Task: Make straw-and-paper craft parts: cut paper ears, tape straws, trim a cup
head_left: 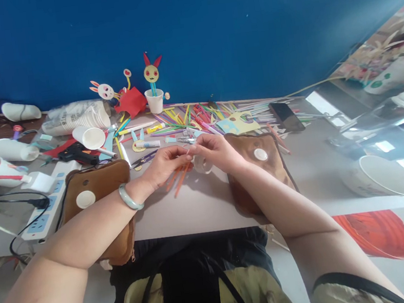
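Note:
My left hand (165,166) is closed in a pinch around a bunch of orange straws (178,179), which fan down toward the table. My right hand (215,151) meets it fingertip to fingertip, pinching the top of the same straws, with a roll of clear tape (202,163) under its palm. A green bangle (129,198) rings my left wrist. Both forearms rest over brown cushion-like pads (97,184), the right one (261,156) with a white disc.
Coloured straws (197,115) lie scattered behind my hands. A paper-cup bunny (154,96), stacked cups (76,117), a black glue gun (77,153), scissors (144,158), a power strip (45,210), a phone (286,116) and a bowl (387,175) surround the work area.

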The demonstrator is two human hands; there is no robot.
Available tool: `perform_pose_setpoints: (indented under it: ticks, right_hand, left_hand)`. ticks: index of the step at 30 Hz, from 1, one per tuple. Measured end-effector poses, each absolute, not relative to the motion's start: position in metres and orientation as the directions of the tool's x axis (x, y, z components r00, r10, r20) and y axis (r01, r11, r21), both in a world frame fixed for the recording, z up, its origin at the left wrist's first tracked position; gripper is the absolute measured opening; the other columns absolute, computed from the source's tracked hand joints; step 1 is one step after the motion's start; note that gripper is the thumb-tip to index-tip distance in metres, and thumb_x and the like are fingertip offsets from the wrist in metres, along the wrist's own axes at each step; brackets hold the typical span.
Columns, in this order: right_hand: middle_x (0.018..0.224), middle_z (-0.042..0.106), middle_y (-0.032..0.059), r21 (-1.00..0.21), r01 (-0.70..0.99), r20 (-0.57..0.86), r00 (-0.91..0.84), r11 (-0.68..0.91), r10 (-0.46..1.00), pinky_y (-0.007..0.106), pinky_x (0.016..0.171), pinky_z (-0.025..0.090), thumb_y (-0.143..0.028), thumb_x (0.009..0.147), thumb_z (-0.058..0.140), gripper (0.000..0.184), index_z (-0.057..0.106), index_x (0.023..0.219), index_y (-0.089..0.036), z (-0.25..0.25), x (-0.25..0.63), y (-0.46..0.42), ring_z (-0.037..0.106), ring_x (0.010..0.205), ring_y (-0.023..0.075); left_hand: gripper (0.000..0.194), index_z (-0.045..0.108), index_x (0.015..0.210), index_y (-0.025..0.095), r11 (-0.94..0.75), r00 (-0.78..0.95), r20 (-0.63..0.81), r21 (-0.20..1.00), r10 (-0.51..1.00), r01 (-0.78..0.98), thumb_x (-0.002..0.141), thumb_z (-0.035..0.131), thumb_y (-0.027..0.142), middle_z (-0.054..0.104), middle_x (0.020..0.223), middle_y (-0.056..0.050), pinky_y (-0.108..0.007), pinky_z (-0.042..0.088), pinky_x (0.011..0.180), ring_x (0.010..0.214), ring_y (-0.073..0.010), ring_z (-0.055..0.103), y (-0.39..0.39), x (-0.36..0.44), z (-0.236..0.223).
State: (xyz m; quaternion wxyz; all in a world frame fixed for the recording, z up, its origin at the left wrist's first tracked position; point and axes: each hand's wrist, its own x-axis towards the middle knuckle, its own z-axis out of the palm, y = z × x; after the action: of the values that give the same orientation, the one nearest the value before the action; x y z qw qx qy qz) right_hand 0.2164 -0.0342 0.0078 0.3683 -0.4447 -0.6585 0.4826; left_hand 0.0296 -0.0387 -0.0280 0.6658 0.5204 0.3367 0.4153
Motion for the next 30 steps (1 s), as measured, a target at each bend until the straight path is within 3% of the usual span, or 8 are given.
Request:
perform_pose_setpoints:
  ticks: [4, 11, 15, 19, 23, 30]
  right_hand:
    - [0.082, 0.068, 0.0053, -0.964, 0.209, 0.081, -0.358, 0.164, 0.930, 0.027, 0.057, 0.050, -0.070, 0.080, 0.066, 0.052, 0.063, 0.084, -0.018, 0.008, 0.217, -0.032, 0.062, 0.071, 0.0163]
    - [0.105, 0.065, 0.0076, -0.946, 0.151, 0.202, -0.412, 0.285, 0.888, 0.034, 0.079, 0.055, -0.059, 0.061, 0.088, 0.069, 0.053, 0.107, -0.022, -0.012, 0.217, -0.023, 0.064, 0.102, 0.0241]
    - [0.109, 0.062, 0.0080, -0.911, 0.250, 0.217, -0.386, 0.328, 0.897, 0.032, 0.071, 0.053, -0.053, 0.059, 0.091, 0.075, 0.049, 0.115, -0.023, -0.017, 0.215, -0.025, 0.063, 0.093, 0.0216]
    - [0.104, 0.061, 0.0057, -0.892, 0.307, 0.211, -0.364, 0.331, 0.907, 0.029, 0.060, 0.048, -0.047, 0.064, 0.088, 0.062, 0.050, 0.105, -0.022, -0.017, 0.213, -0.027, 0.061, 0.079, 0.0167]
    - [0.089, 0.062, 0.0016, -0.887, 0.333, 0.194, -0.361, 0.320, 0.912, 0.028, 0.060, 0.047, -0.040, 0.071, 0.081, 0.046, 0.052, 0.100, -0.020, -0.014, 0.214, -0.026, 0.057, 0.069, 0.0138]
    - [0.108, 0.070, 0.0070, -0.865, 0.289, 0.290, -0.380, 0.410, 0.878, 0.037, 0.092, 0.051, -0.019, 0.076, 0.063, 0.029, 0.062, 0.105, -0.019, -0.007, 0.218, -0.025, 0.065, 0.102, 0.0218]
  left_hand:
    - [0.032, 0.069, 0.081, 0.015, 0.167, 0.391, -0.055, 0.952, 0.919, -0.257, 0.073, 0.083, 0.043, 0.068, 0.071, -0.001, -0.030, 0.054, 0.068, 0.065, -0.0141, 0.065, -0.039, 0.032, -0.027]
    - [0.031, 0.069, 0.085, 0.017, 0.165, 0.300, -0.067, 0.935, 0.952, -0.315, 0.074, 0.082, 0.043, 0.066, 0.071, 0.001, -0.025, 0.051, 0.063, 0.064, -0.0125, 0.064, -0.038, 0.031, -0.025]
    - [0.030, 0.065, 0.079, 0.017, 0.163, 0.279, -0.067, 0.928, 0.958, -0.336, 0.074, 0.081, 0.042, 0.063, 0.067, 0.002, -0.024, 0.048, 0.060, 0.061, -0.0110, 0.060, -0.038, 0.033, -0.024]
    - [0.024, 0.064, 0.081, 0.017, 0.170, 0.285, -0.071, 0.925, 0.956, -0.341, 0.077, 0.076, 0.037, 0.064, 0.069, 0.002, -0.025, 0.049, 0.063, 0.064, -0.0117, 0.060, -0.038, 0.034, -0.024]
    - [0.015, 0.065, 0.085, 0.017, 0.214, 0.286, -0.112, 0.910, 0.952, -0.354, 0.079, 0.071, 0.030, 0.065, 0.072, 0.001, -0.027, 0.051, 0.066, 0.066, -0.0132, 0.063, -0.036, 0.034, -0.027]
    - [0.015, 0.067, 0.089, 0.018, 0.267, 0.347, -0.128, 0.882, 0.929, -0.389, 0.080, 0.073, 0.029, 0.068, 0.078, -0.001, -0.034, 0.055, 0.077, 0.071, -0.0146, 0.066, -0.035, 0.032, -0.029]
